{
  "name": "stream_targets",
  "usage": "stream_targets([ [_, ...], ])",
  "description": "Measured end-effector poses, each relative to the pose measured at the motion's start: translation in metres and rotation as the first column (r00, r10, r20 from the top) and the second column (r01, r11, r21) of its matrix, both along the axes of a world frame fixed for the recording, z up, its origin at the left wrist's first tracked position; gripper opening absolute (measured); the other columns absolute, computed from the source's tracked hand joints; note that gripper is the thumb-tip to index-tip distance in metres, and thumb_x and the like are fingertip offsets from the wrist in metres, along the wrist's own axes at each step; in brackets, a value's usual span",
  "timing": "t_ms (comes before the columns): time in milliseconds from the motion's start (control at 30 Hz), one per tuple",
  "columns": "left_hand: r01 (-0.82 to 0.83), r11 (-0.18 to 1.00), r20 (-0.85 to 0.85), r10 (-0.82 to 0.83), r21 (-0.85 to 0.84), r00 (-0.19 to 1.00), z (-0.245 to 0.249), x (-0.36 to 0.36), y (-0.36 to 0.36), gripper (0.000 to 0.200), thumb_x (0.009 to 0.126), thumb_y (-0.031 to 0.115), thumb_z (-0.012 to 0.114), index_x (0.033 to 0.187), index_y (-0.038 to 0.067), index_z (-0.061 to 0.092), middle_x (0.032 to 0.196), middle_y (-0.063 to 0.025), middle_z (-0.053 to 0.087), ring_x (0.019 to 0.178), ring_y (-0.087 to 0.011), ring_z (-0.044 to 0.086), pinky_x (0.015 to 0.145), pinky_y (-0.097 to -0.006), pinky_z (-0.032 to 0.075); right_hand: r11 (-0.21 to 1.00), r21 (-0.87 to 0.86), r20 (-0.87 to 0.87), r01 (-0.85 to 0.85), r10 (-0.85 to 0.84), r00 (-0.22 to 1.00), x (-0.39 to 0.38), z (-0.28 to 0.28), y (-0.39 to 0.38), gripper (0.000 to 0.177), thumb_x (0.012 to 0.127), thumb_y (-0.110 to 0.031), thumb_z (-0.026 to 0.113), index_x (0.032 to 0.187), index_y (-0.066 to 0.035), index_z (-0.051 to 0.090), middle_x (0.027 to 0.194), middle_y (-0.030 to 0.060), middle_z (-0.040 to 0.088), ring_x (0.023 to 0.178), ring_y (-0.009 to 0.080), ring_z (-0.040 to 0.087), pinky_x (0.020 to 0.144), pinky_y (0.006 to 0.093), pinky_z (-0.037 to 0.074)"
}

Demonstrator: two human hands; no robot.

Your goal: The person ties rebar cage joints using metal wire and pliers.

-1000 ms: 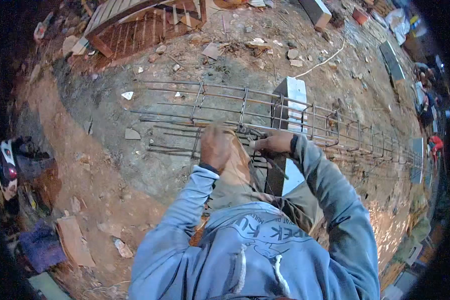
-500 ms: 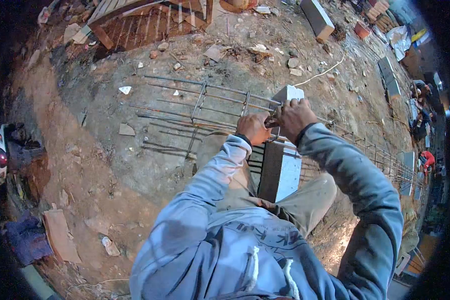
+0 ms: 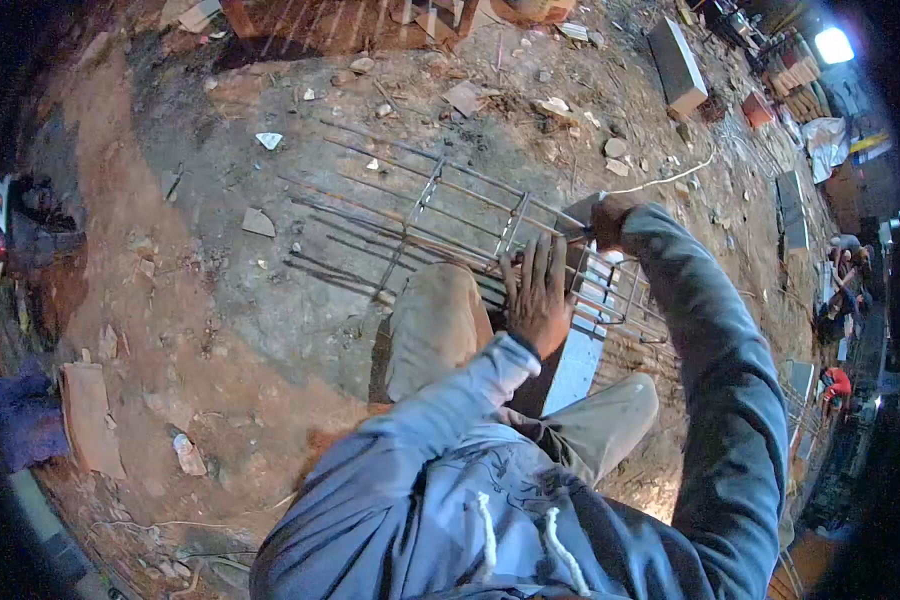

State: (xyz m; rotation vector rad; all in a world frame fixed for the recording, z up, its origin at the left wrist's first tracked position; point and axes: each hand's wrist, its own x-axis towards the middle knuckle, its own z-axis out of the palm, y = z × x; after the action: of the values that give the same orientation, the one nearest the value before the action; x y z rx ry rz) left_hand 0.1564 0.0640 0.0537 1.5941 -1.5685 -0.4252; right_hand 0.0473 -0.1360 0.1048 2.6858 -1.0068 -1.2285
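A rebar cage [image 3: 457,189] of long bars and square ties lies across a pale-topped block [image 3: 574,362] between my knees. My left hand [image 3: 540,300] rests on the near bars over the block, fingers stretched and slightly apart. On the cage's far side is my right hand [image 3: 615,220], bent at the wrist near the block's far end. Its fingers are mostly hidden, so any hold it has cannot be made out.
Stones and broken pieces, including a white shard [image 3: 269,140], litter the dirt ground. Another long block [image 3: 677,66] lies at the upper right. A thin pale cord [image 3: 670,180] runs beyond the cage. People, one in red [image 3: 836,384], are far right.
My hands were together at a cage tie above the block. They have separated: the left now lies flatter on the near bars, the right has moved to the far side. The view has shifted.
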Motion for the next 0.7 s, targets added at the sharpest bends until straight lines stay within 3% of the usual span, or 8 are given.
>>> stream_targets([
  [33, 0.014, 0.999, 0.022, -0.013, -0.044, 1.0, -0.003, -0.003, -0.008, 0.085, 0.072, 0.02, 0.067, 0.141, 0.005, 0.021, 0.144, -0.0165, 0.025, 0.135, -0.0328, 0.02, 0.104, -0.062, 0.01, 0.991, 0.129, -0.098, 0.027, -0.014, 0.995, -0.011, 0.002, 0.014, 0.018, 0.062, -0.029, 0.071, 0.066, -0.011, 0.068, 0.059, 0.011, 0.062, 0.054, 0.0252, 0.062, 0.052, 0.0358, 0.05],
  [100, 0.023, 0.991, 0.07, -0.014, -0.133, 0.997, 0.006, -0.006, -0.023, 0.071, 0.074, 0.023, 0.066, 0.134, 0.006, 0.034, 0.13, -0.0168, 0.04, 0.123, -0.0351, 0.035, 0.102, -0.0583, 0.018, 0.553, 0.53, -0.107, 0.642, -0.707, 0.699, 0.018, 0.081, 0.071, 0.024, 0.065, -0.029, 0.074, 0.06, -0.008, 0.065, 0.054, 0.0109, 0.06, 0.046, 0.0212, 0.059, 0.046, 0.0337, 0.048],
  [233, 0.053, 0.985, -0.011, -0.056, -0.167, 0.998, 0.002, 0.003, -0.041, 0.048, 0.067, 0.027, 0.069, 0.108, 0.009, 0.052, 0.091, -0.0136, 0.053, 0.091, -0.0349, 0.051, 0.086, -0.0506, 0.036, 0.415, 0.562, -0.173, 0.716, -0.788, 0.592, 0.018, 0.087, 0.088, 0.026, 0.071, -0.028, 0.072, 0.075, -0.004, 0.064, 0.053, 0.0094, 0.059, 0.04, 0.0192, 0.057, 0.042, 0.0344, 0.049],
  [300, 0.388, 0.922, -0.087, -0.388, -0.009, 0.918, 0.005, 0.019, -0.053, 0.042, 0.063, 0.027, 0.071, 0.098, 0.009, 0.055, 0.084, -0.0165, 0.058, 0.083, -0.0367, 0.056, 0.076, -0.0479, 0.043, 0.95, 0.167, 0.168, 0.263, -0.29, 0.942, 0.008, 0.083, 0.095, 0.033, 0.075, -0.036, 0.066, 0.091, -0.007, 0.064, 0.073, 0.017, 0.065, 0.065, 0.0259, 0.065, 0.058, 0.0409, 0.052],
  [367, 0.4, 0.915, -0.047, -0.398, 0.044, 0.916, 0.004, 0.03, -0.066, 0.036, 0.066, 0.028, 0.07, 0.094, 0.009, 0.059, 0.081, -0.0182, 0.061, 0.081, -0.0379, 0.059, 0.071, -0.047, 0.046, 0.871, -0.491, 0.209, -0.012, 0.131, 0.969, 0.015, 0.072, 0.123, 0.031, 0.075, -0.036, 0.062, 0.093, -0.01, 0.064, 0.078, 0.0181, 0.065, 0.075, 0.028, 0.065, 0.065, 0.0439, 0.051],
  [433, 0.66, 0.734, -0.065, -0.659, 0.159, 0.749, 0.002, 0.035, -0.072, 0.036, 0.067, 0.03, 0.07, 0.095, 0.008, 0.06, 0.086, -0.0185, 0.062, 0.086, -0.0391, 0.059, 0.075, -0.0479, 0.046, 0.861, -0.508, 0.226, -0.001, 0.135, 0.965, 0.02, 0.08, 0.134, 0.029, 0.076, -0.032, 0.059, 0.093, -0.009, 0.064, 0.075, 0.0147, 0.065, 0.072, 0.027, 0.066, 0.064, 0.0419, 0.051],
  [567, 0.606, 0.78, -0.03, -0.609, 0.157, 0.792, 0.022, 0.04, -0.054, 0.043, 0.065, 0.032, 0.073, 0.099, 0.008, 0.061, 0.093, -0.0147, 0.062, 0.092, -0.0336, 0.058, 0.084, -0.0446, 0.042, 0.956, 0.2, 0.055, 0.213, -0.228, 0.972, 0.023, 0.096, 0.11, 0.027, 0.075, -0.03, 0.063, 0.081, -0.003, 0.065, 0.07, 0.0114, 0.064, 0.065, 0.0219, 0.064, 0.056, 0.0372, 0.049],
  [700, 0.087, 0.953, -0.016, -0.096, -0.289, 0.995, 0.006, 0.016, -0.018, 0.051, 0.058, 0.022, 0.075, 0.103, 0.01, 0.055, 0.096, -0.0089, 0.057, 0.098, -0.0291, 0.052, 0.093, -0.0456, 0.031, 0.457, 0.619, -0.151, 0.639, -0.729, 0.668, 0.027, 0.097, 0.087, 0.033, 0.072, -0.033, 0.073, 0.071, -0.001, 0.063, 0.056, 0.0055, 0.057, 0.043, 0.0138, 0.054, 0.044, 0.0297, 0.047],
])
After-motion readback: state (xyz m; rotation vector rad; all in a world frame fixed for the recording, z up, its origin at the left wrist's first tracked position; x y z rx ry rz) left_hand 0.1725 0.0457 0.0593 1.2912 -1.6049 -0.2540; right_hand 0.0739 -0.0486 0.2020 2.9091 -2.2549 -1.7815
